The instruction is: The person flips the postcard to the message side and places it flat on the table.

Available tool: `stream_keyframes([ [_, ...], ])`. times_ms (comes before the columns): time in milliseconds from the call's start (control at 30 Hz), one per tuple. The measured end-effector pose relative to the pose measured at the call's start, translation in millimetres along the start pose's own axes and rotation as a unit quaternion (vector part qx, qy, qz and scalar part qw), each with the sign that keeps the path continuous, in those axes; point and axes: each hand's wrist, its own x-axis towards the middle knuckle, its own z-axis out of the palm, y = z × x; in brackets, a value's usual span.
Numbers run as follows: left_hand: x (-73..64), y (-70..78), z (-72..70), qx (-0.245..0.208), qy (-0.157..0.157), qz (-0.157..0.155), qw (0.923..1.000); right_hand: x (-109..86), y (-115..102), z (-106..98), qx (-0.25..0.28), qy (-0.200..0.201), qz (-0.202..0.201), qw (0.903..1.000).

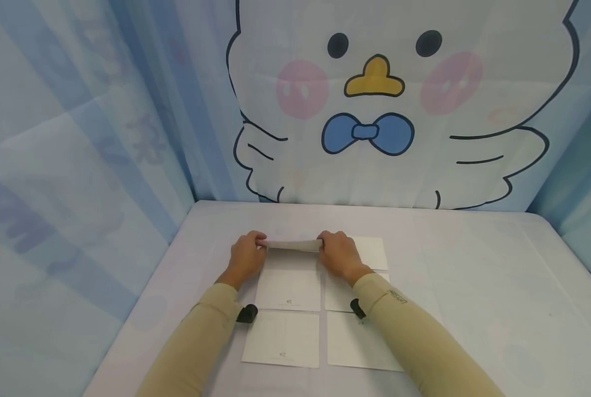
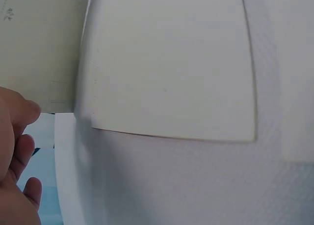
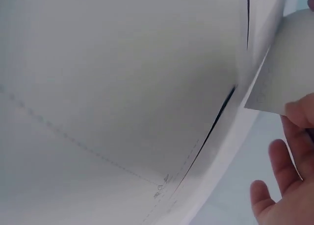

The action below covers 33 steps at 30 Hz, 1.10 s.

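Note:
In the head view my left hand (image 1: 246,258) and right hand (image 1: 342,256) hold one off-white postcard (image 1: 294,246) by its two short sides. It is tilted up and seen nearly edge-on, close over the far left spot of a grid of similar cards. Left thumb and fingers pinch one end of that postcard (image 2: 39,48), beside a small printed stamp box. At the other end, my right thumb and fingers (image 3: 298,112) grip near a corner with a row of small printed marks. Directly nearer to me lies another postcard (image 1: 288,286) with a small logo.
More postcards lie flat in two columns: one at far right (image 1: 370,252), one under my right forearm (image 1: 339,292), and a near pair, left (image 1: 281,337) and right (image 1: 360,342). They rest on a pale cloth-covered table (image 1: 474,286). Printed curtains (image 1: 365,176) stand behind and beside it.

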Motion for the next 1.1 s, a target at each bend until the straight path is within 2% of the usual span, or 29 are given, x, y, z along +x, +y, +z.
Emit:
stream_keyframes([
  [133,0.2,2.5,-3.4,-0.034,0.006,-0.001,0.9994,-0.5,0,-3,0.006,0.023,0.003,0.9997],
  [333,3.1,1.8,-4.7,-0.066,0.027,-0.005,0.9975,-2.4,0,-6,0.076,0.036,0.035,0.9958],
  [467,3.3,5.2,-8.2,-0.090,0.047,-0.011,0.9947,-4.2,-2,-6,0.140,0.067,0.045,0.9868],
  [600,3.5,9.0,-10.3,-0.120,0.076,0.002,0.9898,-4.7,-6,-5,0.196,0.094,0.051,0.9747],
  [733,2.0,12.2,-10.7,-0.133,0.114,0.028,0.9841,-4.5,-8,-6,0.224,0.115,0.057,0.9661],
  [833,2.3,14.1,-10.4,-0.149,0.124,0.036,0.9804,-4.4,-9,-5,0.232,0.129,0.062,0.9621],
  [967,6.9,14.0,-8.5,-0.156,0.113,0.026,0.9810,-3.7,-9,-4,0.239,0.138,0.066,0.9590],
  [1100,8.9,15.7,-7.9,-0.122,0.092,0.019,0.9881,-2.7,-8,-3,0.223,0.136,0.059,0.9636],
])
